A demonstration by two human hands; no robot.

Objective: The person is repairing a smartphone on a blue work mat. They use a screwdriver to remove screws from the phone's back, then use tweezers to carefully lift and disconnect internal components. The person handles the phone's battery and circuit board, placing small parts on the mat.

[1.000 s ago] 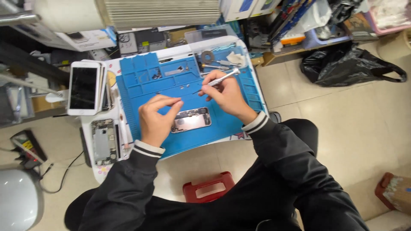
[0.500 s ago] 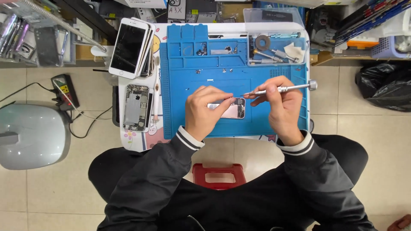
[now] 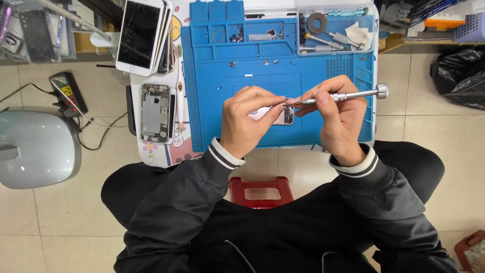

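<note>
two hands meet over a small pinkish phone part [image 3: 277, 115] on the blue mat [image 3: 212, 101]. the right hand [image 3: 336, 114] is closed in a pinch grip around a silver screwdriver [image 3: 348, 95], its tip at the part's upper edge. the left hand [image 3: 250, 119] has its fingers curled shut on the part, holding it just above the mat. a slip looks possible: the tip could skid off a tiny screw and scratch the part, or a loosened screw could roll off the tabletop. farther out, loose screws dot the mat, spare tools lie in a clear tray [image 3: 336, 30], and an opened phone shell [image 3: 154, 112] rests left beside stacked phones [image 3: 141, 33].
</note>
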